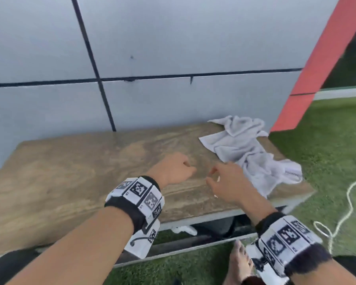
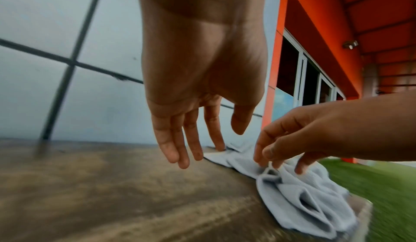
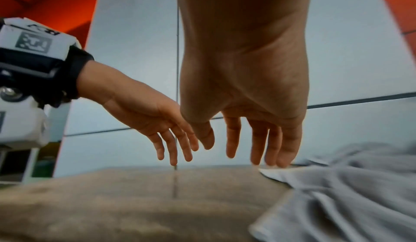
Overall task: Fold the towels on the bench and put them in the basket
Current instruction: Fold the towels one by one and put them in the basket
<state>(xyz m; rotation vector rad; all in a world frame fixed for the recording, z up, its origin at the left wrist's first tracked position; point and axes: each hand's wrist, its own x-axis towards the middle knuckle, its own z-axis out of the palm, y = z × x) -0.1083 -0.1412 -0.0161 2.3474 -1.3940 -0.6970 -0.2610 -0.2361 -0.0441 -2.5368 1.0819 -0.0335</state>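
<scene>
A crumpled pale grey towel (image 1: 247, 153) lies on the right end of the wooden bench (image 1: 70, 171), one corner hanging over the front edge. My left hand (image 1: 176, 168) hovers above the bare wood just left of the towel, fingers relaxed and holding nothing. My right hand (image 1: 224, 179) hangs beside it, fingers loosely spread, right at the towel's near left edge. In the left wrist view the right hand's fingertips (image 2: 261, 160) hang just over the towel (image 2: 299, 196). In the right wrist view both hands, left hand (image 3: 166, 139) and right hand (image 3: 252, 149), hang above the bench with the towel (image 3: 349, 192) at the right. No basket is in view.
A grey panelled wall (image 1: 152, 48) rises directly behind the bench. An orange pillar (image 1: 317, 64) stands at the right. Green turf (image 1: 333, 140) with a white rope (image 1: 349, 202) lies right of the bench. A bare foot (image 1: 239, 264) stands on the grass below.
</scene>
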